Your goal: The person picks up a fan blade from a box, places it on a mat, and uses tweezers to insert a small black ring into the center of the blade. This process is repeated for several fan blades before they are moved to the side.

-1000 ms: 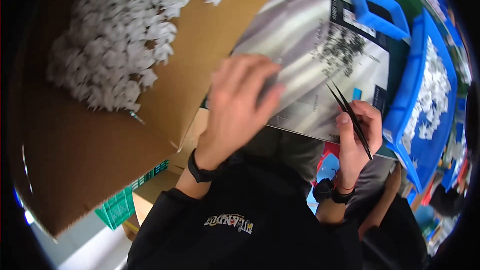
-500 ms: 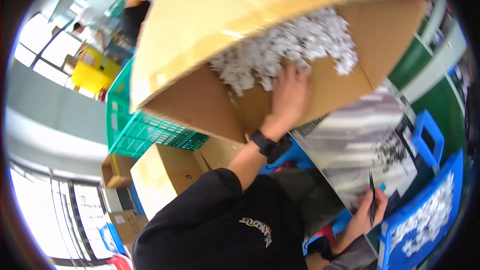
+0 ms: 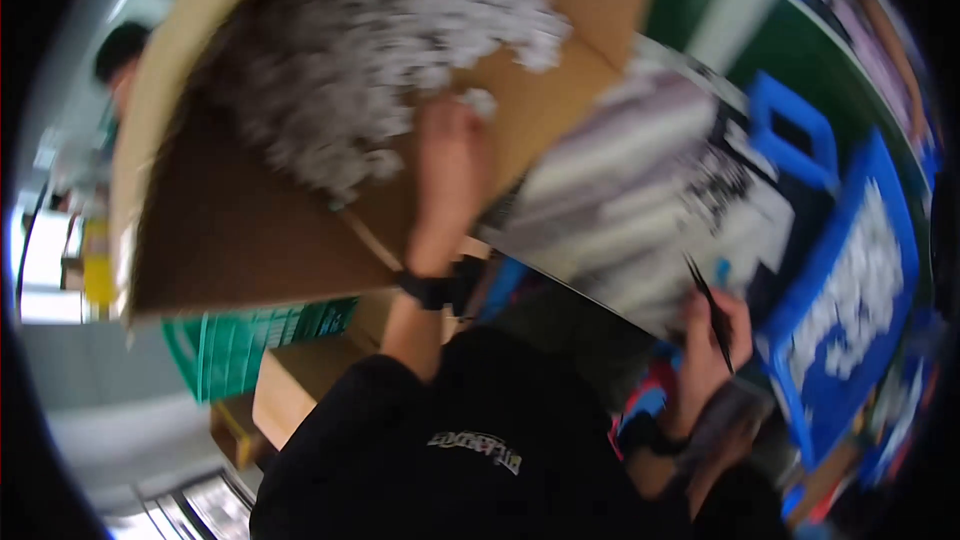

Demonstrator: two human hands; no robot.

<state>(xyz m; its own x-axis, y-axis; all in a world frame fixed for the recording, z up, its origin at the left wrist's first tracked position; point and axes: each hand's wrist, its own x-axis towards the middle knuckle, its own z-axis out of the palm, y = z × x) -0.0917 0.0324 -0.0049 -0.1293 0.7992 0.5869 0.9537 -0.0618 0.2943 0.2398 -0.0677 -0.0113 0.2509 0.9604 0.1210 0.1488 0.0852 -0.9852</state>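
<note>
My left hand point(image 3: 452, 155) reaches into a large open cardboard box point(image 3: 590, 5), at the near edge of a heap of small white pieces point(image 3: 400, 50). A white piece point(image 3: 478, 102) shows at its fingertips; motion blur hides whether the fingers grip it. On the right, my right hand point(image 3: 718, 345) is closed around black tweezers point(image 3: 711, 305), their points upward and to the left. It is over the near corner of a pale, grey-streaked flat sheet point(image 3: 600, 190). Small dark marks or bits point(image 3: 715, 190) lie on that sheet, too blurred to tell.
A blue tray point(image 3: 825, 420) with white pieces point(image 3: 850, 290) sits tilted at the right. Beyond it stands a blue handled part point(image 3: 765, 115). Under the large box are a green crate point(image 3: 225, 355) and a smaller cardboard box point(image 3: 295, 390). Another person point(image 3: 120, 55) is at far left.
The whole view has swung, so the box sits further left and shows more of its inside. My left hand stays by the white pieces; my right hand still holds the tweezers.
</note>
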